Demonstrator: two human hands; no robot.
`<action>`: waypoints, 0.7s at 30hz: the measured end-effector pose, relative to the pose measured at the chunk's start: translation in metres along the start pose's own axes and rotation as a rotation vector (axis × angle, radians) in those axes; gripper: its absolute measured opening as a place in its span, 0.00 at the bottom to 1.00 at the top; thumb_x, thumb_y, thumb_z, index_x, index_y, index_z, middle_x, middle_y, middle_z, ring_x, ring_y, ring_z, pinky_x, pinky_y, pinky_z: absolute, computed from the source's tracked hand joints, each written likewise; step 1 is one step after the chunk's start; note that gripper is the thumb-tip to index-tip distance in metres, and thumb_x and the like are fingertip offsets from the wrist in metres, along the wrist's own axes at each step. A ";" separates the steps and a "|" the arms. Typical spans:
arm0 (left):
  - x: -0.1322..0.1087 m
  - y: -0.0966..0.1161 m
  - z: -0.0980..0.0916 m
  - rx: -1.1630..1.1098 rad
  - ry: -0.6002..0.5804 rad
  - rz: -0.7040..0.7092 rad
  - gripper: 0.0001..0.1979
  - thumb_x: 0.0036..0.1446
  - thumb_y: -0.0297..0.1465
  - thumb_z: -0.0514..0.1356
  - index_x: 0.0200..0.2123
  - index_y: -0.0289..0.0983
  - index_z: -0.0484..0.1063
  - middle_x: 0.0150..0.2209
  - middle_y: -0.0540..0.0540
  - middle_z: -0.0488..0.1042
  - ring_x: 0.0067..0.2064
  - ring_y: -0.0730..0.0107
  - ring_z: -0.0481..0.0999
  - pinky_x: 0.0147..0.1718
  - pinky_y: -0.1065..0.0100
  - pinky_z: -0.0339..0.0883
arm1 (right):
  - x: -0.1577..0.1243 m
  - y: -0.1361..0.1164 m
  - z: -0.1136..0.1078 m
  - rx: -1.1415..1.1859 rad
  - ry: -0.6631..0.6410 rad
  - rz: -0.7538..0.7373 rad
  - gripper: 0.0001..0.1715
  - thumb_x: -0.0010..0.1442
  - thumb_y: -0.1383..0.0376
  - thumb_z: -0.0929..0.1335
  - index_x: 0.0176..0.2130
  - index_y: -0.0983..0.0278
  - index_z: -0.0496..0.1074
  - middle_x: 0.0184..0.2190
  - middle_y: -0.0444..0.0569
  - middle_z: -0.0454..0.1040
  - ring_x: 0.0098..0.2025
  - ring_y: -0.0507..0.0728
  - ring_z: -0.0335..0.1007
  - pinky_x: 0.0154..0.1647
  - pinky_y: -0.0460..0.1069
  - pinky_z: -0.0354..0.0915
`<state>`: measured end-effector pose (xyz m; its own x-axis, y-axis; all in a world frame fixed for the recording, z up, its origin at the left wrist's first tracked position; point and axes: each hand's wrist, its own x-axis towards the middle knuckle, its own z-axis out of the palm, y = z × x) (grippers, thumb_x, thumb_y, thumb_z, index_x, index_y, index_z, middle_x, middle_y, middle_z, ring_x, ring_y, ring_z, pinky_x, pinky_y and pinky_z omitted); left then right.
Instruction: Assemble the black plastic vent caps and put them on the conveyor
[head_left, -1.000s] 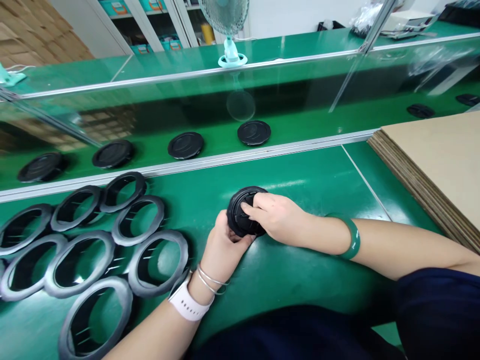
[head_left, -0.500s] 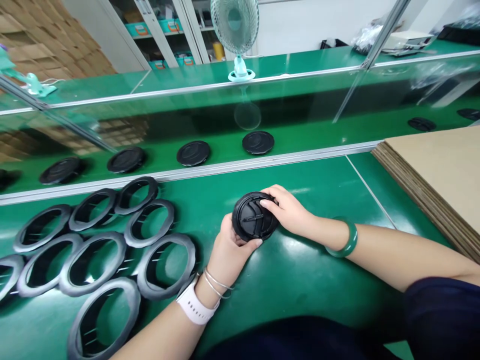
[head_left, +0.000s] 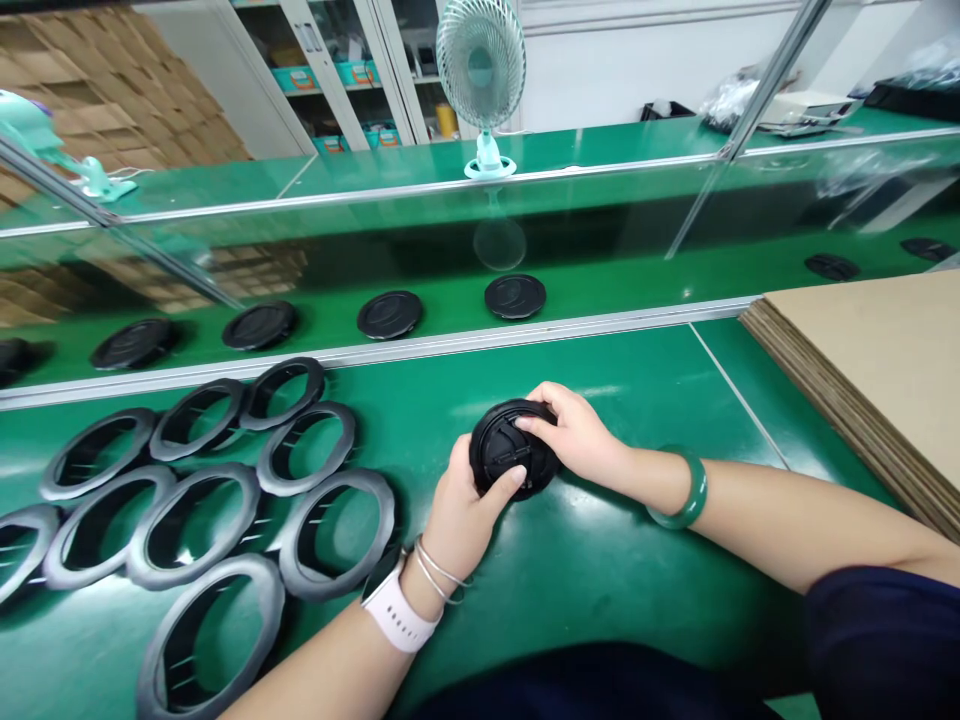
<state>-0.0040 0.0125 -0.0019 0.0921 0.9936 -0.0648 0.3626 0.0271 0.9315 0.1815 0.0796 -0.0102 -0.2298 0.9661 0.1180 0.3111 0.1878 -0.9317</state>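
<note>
Black disc (head_left: pixel 508 447), face tilted upward

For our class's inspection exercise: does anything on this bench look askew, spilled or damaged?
Nothing stands out: the black rings are grouped at left, the left hand and right hand hold the round black part, no spill or breakage shows.

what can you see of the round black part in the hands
The round black part looks plastic, with a ringed rim and raised ribs on its face. It tilts toward the camera over the green bench, held by the left hand at left and right hand at upper right, both thumbs on its face.
</note>
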 end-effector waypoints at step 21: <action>0.001 0.000 0.001 -0.081 0.014 -0.088 0.19 0.61 0.44 0.60 0.50 0.39 0.63 0.43 0.45 0.76 0.41 0.60 0.78 0.40 0.60 0.72 | 0.012 -0.010 -0.011 0.319 -0.396 0.205 0.27 0.40 0.62 0.80 0.40 0.65 0.74 0.39 0.48 0.77 0.43 0.62 0.73 0.47 0.55 0.68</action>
<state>-0.0024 0.0134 -0.0020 0.0504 0.9884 -0.1434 0.2927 0.1227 0.9483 0.1858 0.0908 0.0043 -0.5427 0.8250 -0.1576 0.1048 -0.1197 -0.9873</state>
